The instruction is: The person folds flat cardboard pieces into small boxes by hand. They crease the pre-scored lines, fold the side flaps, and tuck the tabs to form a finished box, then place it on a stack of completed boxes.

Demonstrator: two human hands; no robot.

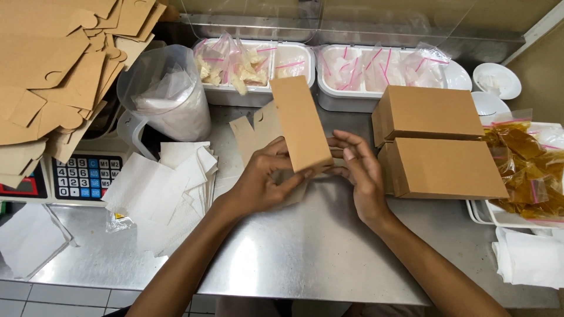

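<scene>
Both hands — left hand (264, 179), right hand (359, 170) — have a closed grip on the half-folded cardboard box (301, 124), finished boxes (437, 149) just right.

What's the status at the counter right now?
Left hand and right hand both grip a half-folded brown cardboard box. Two finished brown boxes sit right. Nothing in the way.

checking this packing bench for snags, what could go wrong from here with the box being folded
The half-folded brown cardboard box is held only by the left hand and right hand; its loose flaps could spring open. The stack of white paper sheets lies by the left forearm and might get swept off the steel counter.
</scene>
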